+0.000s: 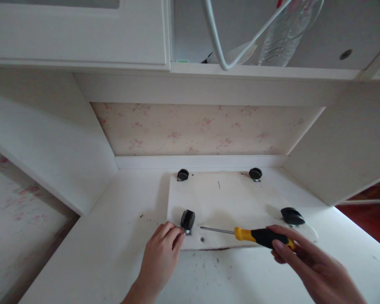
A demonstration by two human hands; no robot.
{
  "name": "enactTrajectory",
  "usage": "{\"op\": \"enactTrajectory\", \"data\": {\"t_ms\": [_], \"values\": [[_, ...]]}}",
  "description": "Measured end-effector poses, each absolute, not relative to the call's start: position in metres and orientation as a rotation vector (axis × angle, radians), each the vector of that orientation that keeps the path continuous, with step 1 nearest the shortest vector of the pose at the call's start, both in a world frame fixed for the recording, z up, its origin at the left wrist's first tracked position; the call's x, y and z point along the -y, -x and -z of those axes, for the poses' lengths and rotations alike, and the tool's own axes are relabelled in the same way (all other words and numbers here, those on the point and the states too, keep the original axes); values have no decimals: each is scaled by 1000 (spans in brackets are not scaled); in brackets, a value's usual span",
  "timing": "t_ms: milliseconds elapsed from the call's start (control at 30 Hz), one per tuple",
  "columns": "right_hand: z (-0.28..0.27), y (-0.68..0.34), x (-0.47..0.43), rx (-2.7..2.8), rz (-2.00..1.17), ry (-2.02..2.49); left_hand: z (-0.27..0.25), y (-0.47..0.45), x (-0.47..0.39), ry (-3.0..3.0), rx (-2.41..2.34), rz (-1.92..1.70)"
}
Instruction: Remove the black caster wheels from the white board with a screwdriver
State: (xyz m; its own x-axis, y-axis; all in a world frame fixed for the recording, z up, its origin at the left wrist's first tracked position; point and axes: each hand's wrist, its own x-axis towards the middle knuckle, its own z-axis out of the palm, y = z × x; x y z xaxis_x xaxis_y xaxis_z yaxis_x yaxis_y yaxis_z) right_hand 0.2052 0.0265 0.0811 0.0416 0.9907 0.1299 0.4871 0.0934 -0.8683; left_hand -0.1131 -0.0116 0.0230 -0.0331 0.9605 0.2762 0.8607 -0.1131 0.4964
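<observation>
A white board (pixel 231 198) lies on the white desktop, with black casters on its upper face. My left hand (pixel 164 249) is at the board's near left corner, fingers closed at the metal base of the near left caster (pixel 188 220). In my right hand (pixel 300 257) is a yellow and black screwdriver (pixel 262 237), gripped by its handle. The shaft points left over the board, its tip apart from the caster. A screw head (pixel 202 239) shows close to the board's front edge. Other casters sit at the far left (pixel 183 175), far right (pixel 255 173) and near right (pixel 292 216).
White side panels (pixel 50 126) and a floral-papered back wall (pixel 190 128) enclose the desktop (pixel 126 236). Overhead, a shelf (pixel 266 71) holds a clear plastic bottle (pixel 285 38). A white cable (pixel 221 55) hangs in a loop before it. Dark specks lie in front of the board.
</observation>
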Motion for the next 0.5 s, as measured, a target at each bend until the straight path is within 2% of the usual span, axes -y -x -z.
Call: {"op": "enactTrajectory", "data": {"t_ms": [300,500], "values": [[-86,-199,-24,1443,-859,1531,-23,115,19,-1930,-1959,-1109],[-84,-198,-22,1377,-942,1546,-9,153,27,-1854,-2073,-1201]]}}
